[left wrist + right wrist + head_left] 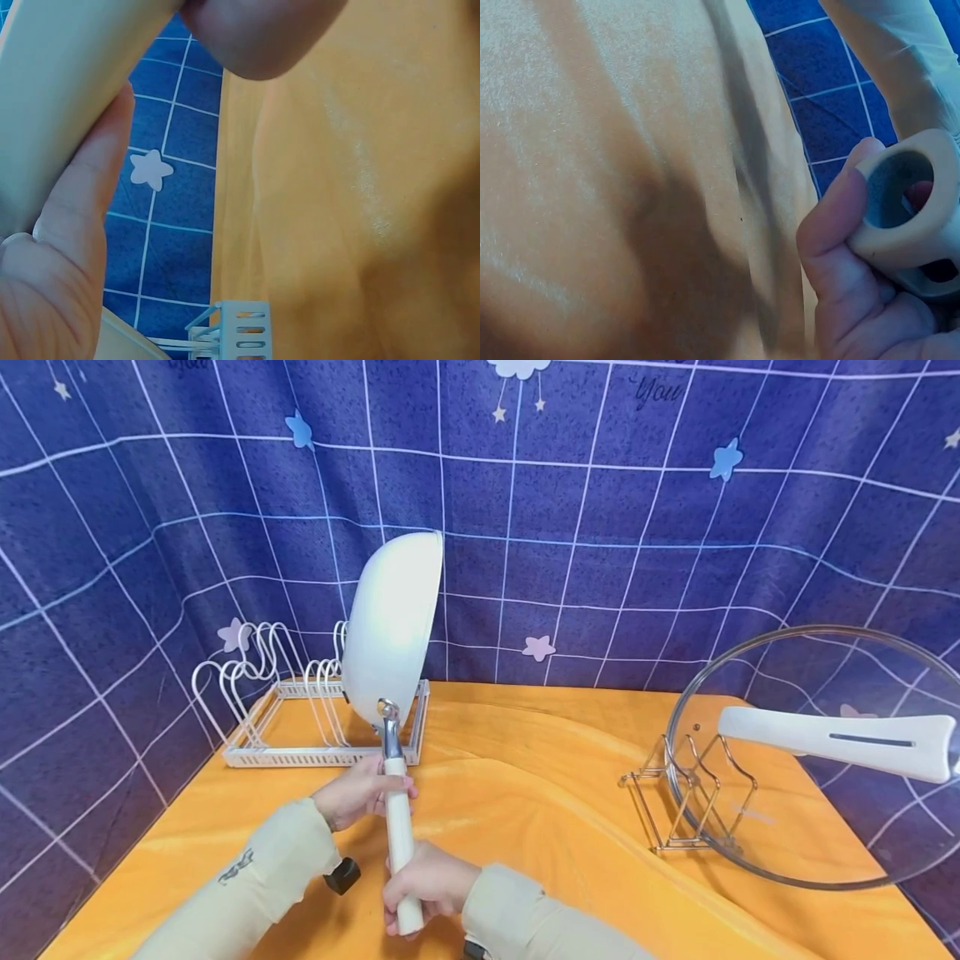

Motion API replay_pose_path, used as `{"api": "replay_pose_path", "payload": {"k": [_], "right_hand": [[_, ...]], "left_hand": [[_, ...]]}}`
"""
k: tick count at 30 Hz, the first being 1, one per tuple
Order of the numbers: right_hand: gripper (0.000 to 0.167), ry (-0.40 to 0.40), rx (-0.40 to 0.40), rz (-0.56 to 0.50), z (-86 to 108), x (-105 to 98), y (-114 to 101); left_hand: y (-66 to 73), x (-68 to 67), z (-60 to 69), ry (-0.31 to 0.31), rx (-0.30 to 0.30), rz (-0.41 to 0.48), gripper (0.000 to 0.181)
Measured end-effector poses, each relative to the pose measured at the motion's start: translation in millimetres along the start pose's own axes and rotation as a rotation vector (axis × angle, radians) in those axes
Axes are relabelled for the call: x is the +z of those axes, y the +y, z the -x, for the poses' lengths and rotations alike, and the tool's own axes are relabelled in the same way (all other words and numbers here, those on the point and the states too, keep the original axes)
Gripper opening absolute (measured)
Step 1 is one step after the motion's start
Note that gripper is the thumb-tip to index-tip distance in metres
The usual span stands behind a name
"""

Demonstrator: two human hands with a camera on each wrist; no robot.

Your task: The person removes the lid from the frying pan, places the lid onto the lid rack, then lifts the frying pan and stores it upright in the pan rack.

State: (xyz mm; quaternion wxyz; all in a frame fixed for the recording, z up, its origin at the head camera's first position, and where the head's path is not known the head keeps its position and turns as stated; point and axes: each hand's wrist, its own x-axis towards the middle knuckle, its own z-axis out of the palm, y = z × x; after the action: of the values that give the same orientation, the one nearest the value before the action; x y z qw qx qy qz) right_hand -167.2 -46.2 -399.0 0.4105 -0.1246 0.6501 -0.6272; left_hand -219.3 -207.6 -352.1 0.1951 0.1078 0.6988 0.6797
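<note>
A white wok [393,618] stands on edge, tilted, over the right part of a white dish rack [322,757]; whether it bears on the rack I cannot tell. Its long white handle [400,827] points down toward me. Near the metal joint, my left hand [363,795] grips the handle, thumb across it. Lower down, my right hand [431,881] is wrapped round the handle's end. In the left wrist view the left hand [64,247] lies along the handle [67,90]. The right wrist view shows the right hand [862,300] holding the hollow handle end [900,244].
At the right, a large glass lid [772,883] with a white handle [832,739] stands upright in a small wire rack [678,845]. An orange cloth [525,810] covers the table. Behind hangs a blue gridded curtain [570,560] with stars.
</note>
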Motion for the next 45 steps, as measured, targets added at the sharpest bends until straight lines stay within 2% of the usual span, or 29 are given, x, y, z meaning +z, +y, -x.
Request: {"api": "replay_pose_path", "payload": {"k": [5, 11, 18, 27, 36, 45], "right_hand": [[0.023, 0.022, 0.005, 0.002, -0.6, 0, 2], [0.025, 0.008, 0.014, -0.005, -0.1, 0, 2], [0.025, 0.000, 0.025, -0.002, -0.7, 2, 4], [0.024, 0.023, 0.013, 0.018, -1.7, 2, 7], [0.023, 0.040, 0.010, 0.017, -0.5, 4, 7], [0.023, 0.044, 0.028, 0.024, -0.2, 5, 9]], "left_hand": [[-3.4, -0.7, -2.2, -0.005, -0.007, -0.001, 0.011], [-5.8, -1.6, -3.2, -0.025, -0.002, 0.011, 0.017], [-9.1, -1.7, -0.5, -0.014, -0.020, 0.015, 0.011], [-10.0, -0.5, 1.0, -0.005, -0.005, 0.014, 0.030], [-9.8, -1.7, 1.5, -0.030, -0.006, 0.007, 0.011], [-12.7, 0.0, 2.5, -0.013, -0.024, 0.003, 0.018]]}}
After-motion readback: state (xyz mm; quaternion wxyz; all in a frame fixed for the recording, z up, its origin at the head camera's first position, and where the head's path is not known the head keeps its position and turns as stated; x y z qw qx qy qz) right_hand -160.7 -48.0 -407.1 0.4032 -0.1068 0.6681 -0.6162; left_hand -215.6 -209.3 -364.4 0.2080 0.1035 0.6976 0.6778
